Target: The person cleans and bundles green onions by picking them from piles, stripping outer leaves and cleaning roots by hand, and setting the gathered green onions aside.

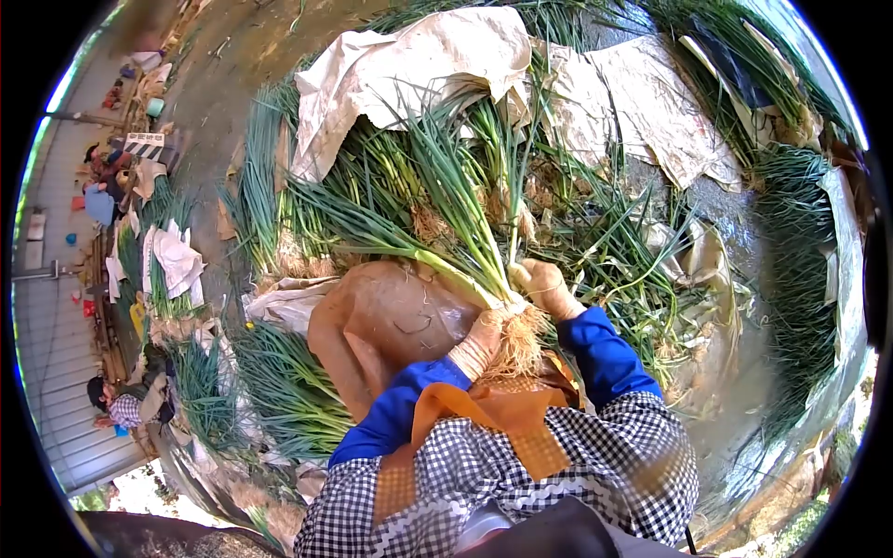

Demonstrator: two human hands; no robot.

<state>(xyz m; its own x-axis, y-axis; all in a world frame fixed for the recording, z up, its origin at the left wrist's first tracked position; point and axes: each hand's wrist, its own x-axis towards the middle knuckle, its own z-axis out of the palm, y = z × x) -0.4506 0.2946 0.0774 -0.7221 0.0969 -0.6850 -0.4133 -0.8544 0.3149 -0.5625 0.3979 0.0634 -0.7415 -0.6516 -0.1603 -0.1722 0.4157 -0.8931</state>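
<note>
Before my body, my left hand (478, 346) is closed around the lower end of a bunch of green onions (467, 237). Their long leaves fan up and away, and the pale tangled roots (523, 342) hang out beside that hand. My right hand (546, 286), just to the right, has its fingers curled on a thin green onion stalk (513, 219) at the bunch's edge. A brown sheet (395, 302) covers my lap under the bunch. Beyond it lie more green onions (372, 167), partly under pale sacking (419, 56).
Loose stalks and trimmings (623, 270) are heaped on the right. Another row of green onions (795, 260) runs along the far right. A pile (288, 386) lies by my left elbow. Other people (126, 409) sit at the far left near more bundles. The concrete ground (712, 372) looks wet.
</note>
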